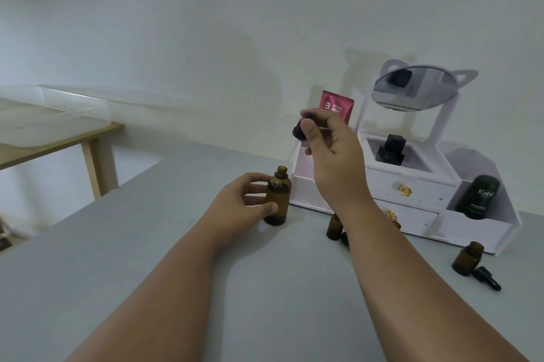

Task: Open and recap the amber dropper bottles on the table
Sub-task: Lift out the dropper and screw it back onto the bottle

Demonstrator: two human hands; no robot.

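Note:
A tall amber dropper bottle (276, 197) stands uncapped on the grey table (147, 258), and my left hand (247, 202) grips its side. My right hand (329, 149) is raised above and to the right of it, pinching the black dropper cap (300, 127) between thumb and fingers. A small open amber bottle (334, 226) stands behind my right forearm, with a black cap (344, 238) partly hidden beside it. Another small open amber bottle (468, 258) stands at the right with its black dropper cap (487, 277) lying next to it.
A white cosmetic organiser (412, 194) with drawers, a tilted mirror (412, 88), a red sachet (337, 105) and a dark green tube (478, 197) stands at the back right. A wooden side table (59, 138) sits off to the left.

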